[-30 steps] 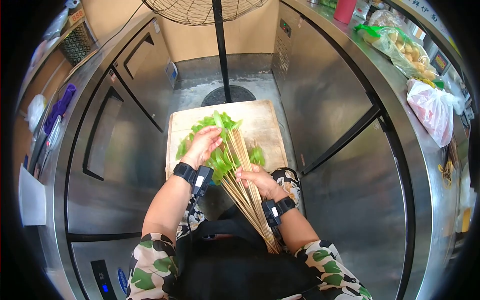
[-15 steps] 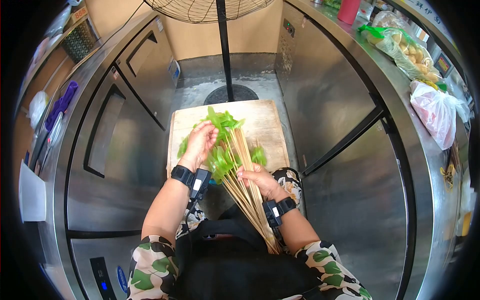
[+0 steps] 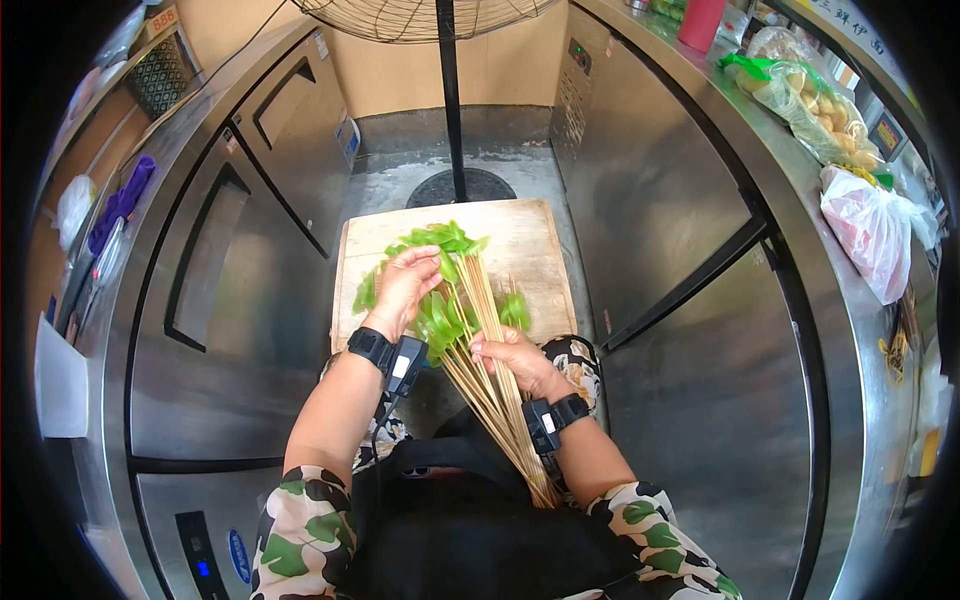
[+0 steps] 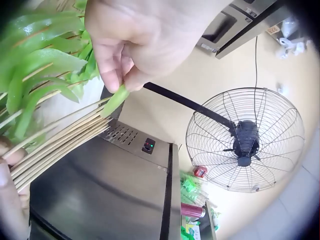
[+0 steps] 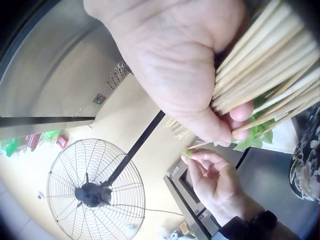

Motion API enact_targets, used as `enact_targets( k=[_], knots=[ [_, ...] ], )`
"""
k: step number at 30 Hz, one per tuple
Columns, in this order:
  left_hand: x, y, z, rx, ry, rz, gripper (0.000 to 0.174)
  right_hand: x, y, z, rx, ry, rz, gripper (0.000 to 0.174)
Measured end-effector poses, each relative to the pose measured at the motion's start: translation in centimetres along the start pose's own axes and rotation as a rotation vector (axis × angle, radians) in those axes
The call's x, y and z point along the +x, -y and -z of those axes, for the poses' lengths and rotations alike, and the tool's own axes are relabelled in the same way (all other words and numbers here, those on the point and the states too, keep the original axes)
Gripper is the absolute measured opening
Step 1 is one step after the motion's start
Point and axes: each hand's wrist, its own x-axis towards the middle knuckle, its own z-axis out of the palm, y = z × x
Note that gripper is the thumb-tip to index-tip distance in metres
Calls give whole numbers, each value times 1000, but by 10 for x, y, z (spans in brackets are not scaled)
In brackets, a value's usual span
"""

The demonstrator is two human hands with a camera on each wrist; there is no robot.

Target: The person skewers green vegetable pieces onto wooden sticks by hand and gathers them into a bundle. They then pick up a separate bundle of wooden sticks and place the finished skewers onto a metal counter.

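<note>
My left hand (image 3: 398, 288) pinches a pale green vegetable strip (image 4: 116, 101) between thumb and fingertips, at the tip of a thin bamboo skewer. My right hand (image 3: 522, 362) grips a thick bundle of bamboo skewers (image 5: 267, 57); its thumb and fingertips pinch a single skewer apart from the bundle. Blunt ends of the bundle slant down toward the lap. Threaded green strips (image 4: 45, 62), folded and glossy, crowd the far ends of other skewers to the left of the bundle. These lie over a wooden board (image 3: 520, 235) in front of the knees.
Steel refrigerator cabinets (image 3: 690, 200) stand close on both sides. A wire-cage fan (image 4: 245, 142) on a black pole rises behind the board. The right counter bears a bag of round, pale food (image 3: 815, 105), a white plastic bag (image 3: 868, 235) and a red bottle (image 3: 702, 25).
The green strip stood up above my left fingertips earlier; now it is lower, angled down along the skewer. My left hand shifted slightly. My right hand keeps its grip on the bundle.
</note>
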Motion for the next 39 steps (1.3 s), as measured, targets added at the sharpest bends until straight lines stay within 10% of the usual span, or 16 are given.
enact_targets(
  k=[39],
  knots=[
    [-8,-15,8,191,314,312,22,3,-1,-1,-61,-13,0,8]
  ],
)
